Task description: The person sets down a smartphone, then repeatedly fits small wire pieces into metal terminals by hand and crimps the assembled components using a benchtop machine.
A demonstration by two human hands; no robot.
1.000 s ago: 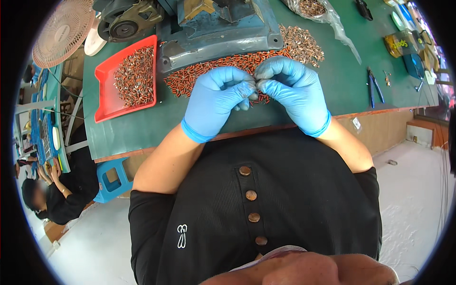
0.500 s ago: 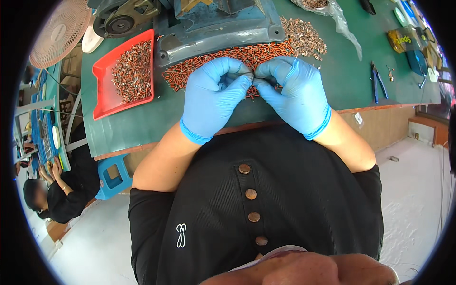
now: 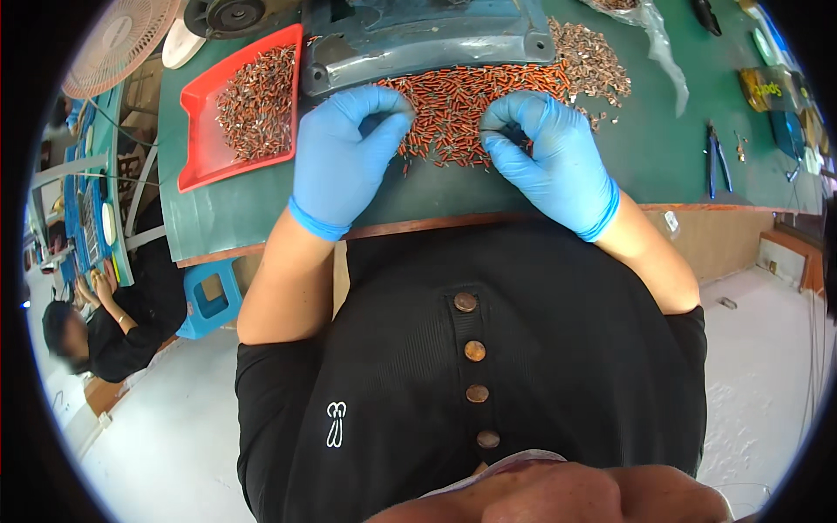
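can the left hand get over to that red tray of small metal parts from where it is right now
Probably yes. The left hand rests at the edge of the orange parts pile, and the red tray lies just to its left on the green table, with only bare mat between them.

Left hand (image 3: 344, 157) in blue glove, fingers curled downward, right hand (image 3: 545, 157) gloved likewise, fingertips pinched, forearms bare

Blue gloves on left hand (image 3: 344, 157) and right hand (image 3: 549, 157); black short-sleeved ribbed top with brown buttons
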